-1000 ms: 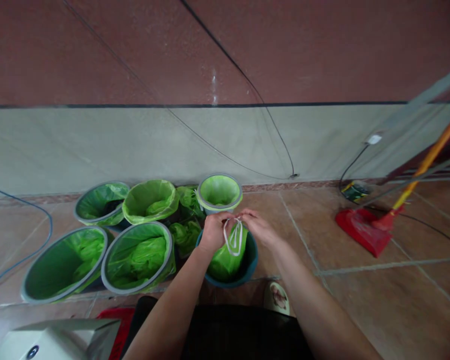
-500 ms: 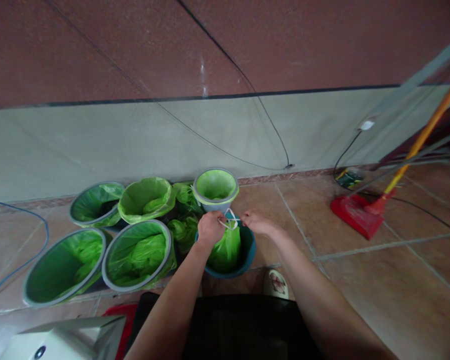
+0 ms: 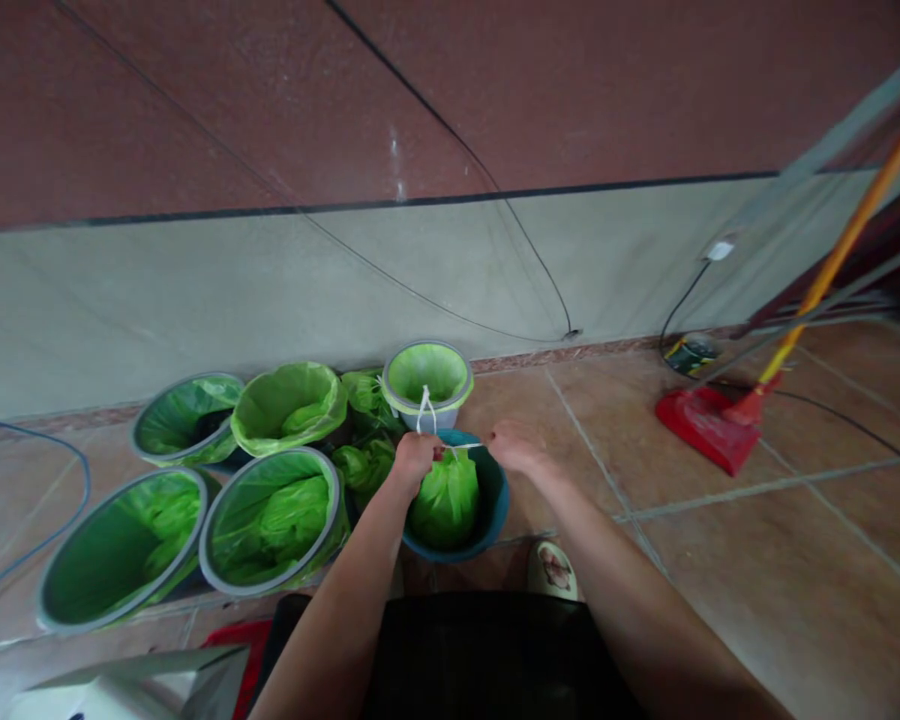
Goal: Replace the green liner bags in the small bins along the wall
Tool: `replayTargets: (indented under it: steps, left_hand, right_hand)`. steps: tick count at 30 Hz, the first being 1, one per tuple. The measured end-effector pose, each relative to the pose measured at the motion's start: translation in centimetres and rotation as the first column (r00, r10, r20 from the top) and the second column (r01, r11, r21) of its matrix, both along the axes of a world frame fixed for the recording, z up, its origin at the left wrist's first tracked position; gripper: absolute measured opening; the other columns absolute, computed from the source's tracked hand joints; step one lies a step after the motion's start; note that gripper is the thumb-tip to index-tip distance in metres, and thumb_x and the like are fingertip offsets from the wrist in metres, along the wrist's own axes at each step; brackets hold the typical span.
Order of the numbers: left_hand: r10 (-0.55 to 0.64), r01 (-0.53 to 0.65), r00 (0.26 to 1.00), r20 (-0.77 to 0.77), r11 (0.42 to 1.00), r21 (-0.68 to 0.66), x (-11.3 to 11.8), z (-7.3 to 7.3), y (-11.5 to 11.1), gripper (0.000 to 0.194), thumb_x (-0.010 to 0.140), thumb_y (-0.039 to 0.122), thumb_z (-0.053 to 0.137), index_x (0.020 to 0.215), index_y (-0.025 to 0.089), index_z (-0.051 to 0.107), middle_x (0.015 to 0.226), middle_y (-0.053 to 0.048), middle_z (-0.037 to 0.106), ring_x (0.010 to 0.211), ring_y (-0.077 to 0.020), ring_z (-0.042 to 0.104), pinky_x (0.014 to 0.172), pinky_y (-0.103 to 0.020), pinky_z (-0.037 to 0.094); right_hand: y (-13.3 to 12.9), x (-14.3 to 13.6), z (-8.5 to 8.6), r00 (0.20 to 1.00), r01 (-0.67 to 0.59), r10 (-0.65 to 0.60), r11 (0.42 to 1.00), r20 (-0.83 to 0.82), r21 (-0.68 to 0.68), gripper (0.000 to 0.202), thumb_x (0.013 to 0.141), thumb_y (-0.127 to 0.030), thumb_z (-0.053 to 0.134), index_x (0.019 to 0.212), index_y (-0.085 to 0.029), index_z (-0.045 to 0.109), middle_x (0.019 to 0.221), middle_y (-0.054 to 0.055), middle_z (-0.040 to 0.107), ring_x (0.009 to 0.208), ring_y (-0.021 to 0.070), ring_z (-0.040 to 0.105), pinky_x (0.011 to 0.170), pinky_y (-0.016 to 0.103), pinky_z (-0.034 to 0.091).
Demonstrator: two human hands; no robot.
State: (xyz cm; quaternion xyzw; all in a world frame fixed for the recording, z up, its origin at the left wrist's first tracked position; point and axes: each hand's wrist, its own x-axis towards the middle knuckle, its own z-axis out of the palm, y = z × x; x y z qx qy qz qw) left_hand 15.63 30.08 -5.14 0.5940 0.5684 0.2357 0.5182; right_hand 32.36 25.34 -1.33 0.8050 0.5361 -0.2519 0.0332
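A green plastic bag (image 3: 445, 502) sits bunched in a blue bin (image 3: 499, 512) in front of me. White drawstring (image 3: 465, 446) stretches taut across the bag's gathered top. My left hand (image 3: 418, 460) is closed on the string at the left, with a white loop standing up above it. On the right, my right hand (image 3: 516, 446) pinches the other end of the string over the bin's rim.
Left of the blue bin stand several lined bins, one a grey-rimmed bin (image 3: 208, 530), with tied green bags (image 3: 364, 462) between. A grey-white bin (image 3: 465, 395) stands behind. A red dustpan (image 3: 701, 425) lies right; a blue cable (image 3: 86, 480) runs left.
My hands have drawn the string out straight and tight over the bag. The white loop now rises above my left hand, and the bag's top looks more gathered.
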Motion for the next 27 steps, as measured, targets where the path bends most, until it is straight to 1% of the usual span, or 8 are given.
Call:
replayTargets:
  steps: [4,6,11,14,17,21,25,27]
  left_hand:
    - [0.156,-0.148,0.969,0.191,0.987,-0.057,0.6,0.4,-0.5,0.022,0.067,0.027,0.05,0.048,0.018,0.046,0.053,-0.002,0.055,0.05,-0.0101,0.051,0.044,-0.02,0.031]
    - [0.195,-0.177,0.939,0.285,0.98,-0.088,0.8,1.0,-0.7,0.022,0.065,0.029,0.052,0.049,0.018,0.044,0.055,-0.001,0.055,0.049,-0.0088,0.05,0.043,-0.019,0.028]
    - [0.265,-0.036,0.74,0.619,0.934,-0.357,0.8,2.4,-0.9,0.026,0.058,0.028,0.064,0.051,0.017,0.042,0.07,-0.005,0.067,0.044,-0.0048,0.047,0.04,-0.018,0.028]
    - [0.285,-0.033,0.744,0.605,0.919,-0.393,0.5,2.3,-0.9,0.03,0.06,0.035,0.07,0.054,0.017,0.047,0.06,-0.002,0.062,0.045,-0.007,0.051,0.041,-0.019,0.033]
    - [0.205,-0.039,0.829,0.521,0.949,-0.312,0.4,1.9,-0.8,0.034,0.064,0.043,0.073,0.058,0.015,0.054,0.051,0.001,0.056,0.046,-0.0091,0.053,0.044,-0.02,0.037]
    - [0.014,0.091,0.886,0.464,0.975,-0.204,0.5,1.6,-1.0,0.022,0.062,0.028,0.076,0.067,0.012,0.062,0.056,0.001,0.058,0.05,-0.0079,0.052,0.051,-0.021,0.04]
    - [-0.189,0.225,0.903,0.386,0.973,-0.051,0.8,1.3,-1.1,0.011,0.064,0.019,0.072,0.067,0.012,0.064,0.054,0.003,0.057,0.048,-0.0067,0.049,0.05,-0.02,0.038]
    - [-0.253,0.264,0.912,0.323,0.964,0.008,0.9,1.1,-1.1,0.012,0.07,0.024,0.068,0.066,0.013,0.064,0.052,0.003,0.056,0.047,-0.0075,0.049,0.049,-0.02,0.038]
  right_hand:
    - [0.1,0.3,-0.2,0.998,0.014,-0.012,0.999,-0.056,0.033,0.041,0.088,-0.04,0.047,0.098,-0.012,0.075,0.109,0.021,0.069,0.099,0.0278,0.067,0.076,0.031,0.049]
    - [0.1,0.3,-0.2,0.997,0.014,-0.011,0.999,-0.073,0.037,0.042,0.087,-0.041,0.047,0.096,-0.012,0.075,0.107,0.021,0.07,0.096,0.0277,0.068,0.073,0.03,0.049]
    - [0.0,0.3,0.2,0.998,0.023,-0.02,0.999,-0.055,0.049,0.039,0.085,-0.039,0.049,0.091,-0.012,0.076,0.103,0.021,0.071,0.093,0.0271,0.068,0.07,0.03,0.046]
    - [0.1,0.4,0.3,0.997,0.003,0.005,0.995,-0.077,0.099,0.038,0.086,-0.039,0.048,0.083,-0.014,0.076,0.098,0.019,0.072,0.088,0.0246,0.068,0.067,0.028,0.044]
    - [0.1,0.3,0.4,0.965,0.02,0.031,0.981,-0.26,0.192,0.041,0.088,-0.041,0.046,0.069,-0.014,0.07,0.079,0.015,0.072,0.074,0.0199,0.066,0.062,0.026,0.042]
    - [-0.1,-0.4,0.3,0.759,0.152,0.057,0.953,-0.649,0.261,0.042,0.086,-0.05,0.049,0.064,-0.016,0.059,0.059,0.002,0.06,0.055,0.0124,0.056,0.053,0.023,0.038]
    - [-0.1,-1.1,0.7,0.672,0.113,0.18,0.934,-0.719,0.339,0.048,0.08,-0.059,0.056,0.058,-0.017,0.053,0.049,-0.004,0.045,0.047,0.0084,0.041,0.047,0.021,0.029]
    - [-0.1,-1.3,1.2,0.577,0.187,0.195,0.914,-0.793,0.361,0.048,0.08,-0.062,0.055,0.064,-0.016,0.056,0.05,-0.004,0.045,0.047,0.0082,0.04,0.048,0.021,0.03]
